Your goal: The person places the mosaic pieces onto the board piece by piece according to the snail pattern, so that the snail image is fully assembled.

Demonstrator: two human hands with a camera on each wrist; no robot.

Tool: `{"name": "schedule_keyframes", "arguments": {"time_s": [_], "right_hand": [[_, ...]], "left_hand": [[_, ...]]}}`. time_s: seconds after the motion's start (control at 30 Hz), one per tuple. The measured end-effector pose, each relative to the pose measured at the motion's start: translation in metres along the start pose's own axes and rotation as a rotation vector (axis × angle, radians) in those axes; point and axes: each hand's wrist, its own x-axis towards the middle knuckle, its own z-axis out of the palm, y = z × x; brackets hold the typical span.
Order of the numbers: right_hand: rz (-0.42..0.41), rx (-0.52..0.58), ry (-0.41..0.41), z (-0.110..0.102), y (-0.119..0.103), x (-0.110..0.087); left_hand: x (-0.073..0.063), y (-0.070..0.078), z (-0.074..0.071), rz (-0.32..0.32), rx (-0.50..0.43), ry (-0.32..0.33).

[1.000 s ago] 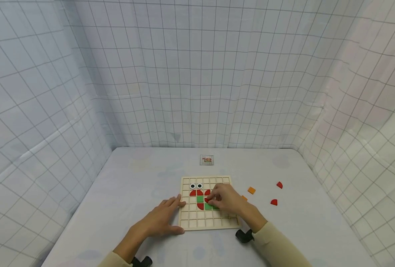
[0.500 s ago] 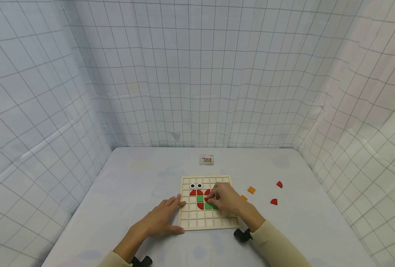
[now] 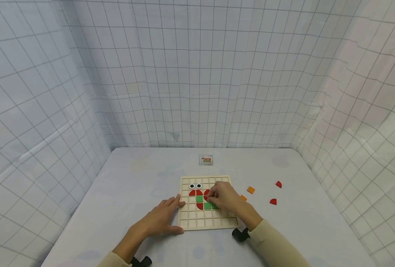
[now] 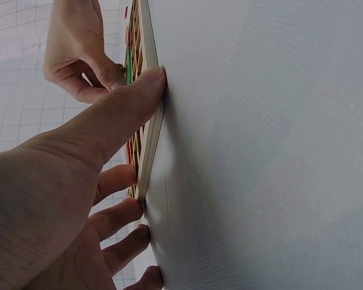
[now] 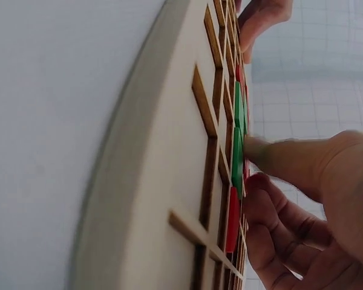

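Note:
A pale wooden grid board (image 3: 192,223) lies on the table in the head view. My left hand (image 3: 161,218) spreads along its left side, with the thumb at the near corner and fingertips at the edge. Over the board's middle, my right hand (image 3: 226,197) pinches a red quarter-circle tile (image 3: 205,198) down at a cell, its fingers partly covering it. Around it sit green square tiles (image 3: 199,199), another red quarter-circle tile (image 3: 200,206) and two eye tiles (image 3: 195,186). In the right wrist view, thumb and fingertips are close over the green tiles (image 5: 237,160), beside a red tile (image 5: 232,220).
Right of the board lie orange square tiles (image 3: 251,190), one partly behind the right hand. Two loose red quarter-circle tiles (image 3: 273,201) are farther right. A small picture card (image 3: 206,160) lies behind the board. Grid-patterned white curtains (image 3: 190,92) enclose the table's back and sides.
My right hand shifts very slightly toward the far side of the board, its fingertips still at the red tile. The left hand stays in place.

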Motion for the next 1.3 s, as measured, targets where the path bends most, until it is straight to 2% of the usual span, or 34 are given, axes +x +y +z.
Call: {"name": "schedule_keyframes", "arguments": {"time_s": [0.67,1.03,1.3], "right_hand": [[0.035,0.002,0.003,0.000,0.000,-0.001],[0.057,-0.004,-0.014,-0.008,0.003,-0.008],[0.078,-0.027,0.039,-0.019,0.011,-0.016]], "left_hand": [[-0.001,0.001,0.000,0.001,-0.001,0.004],[-0.002,0.001,0.000,0.000,0.009,0.013],[-0.003,0.002,-0.001,0.009,0.017,0.011]]}}
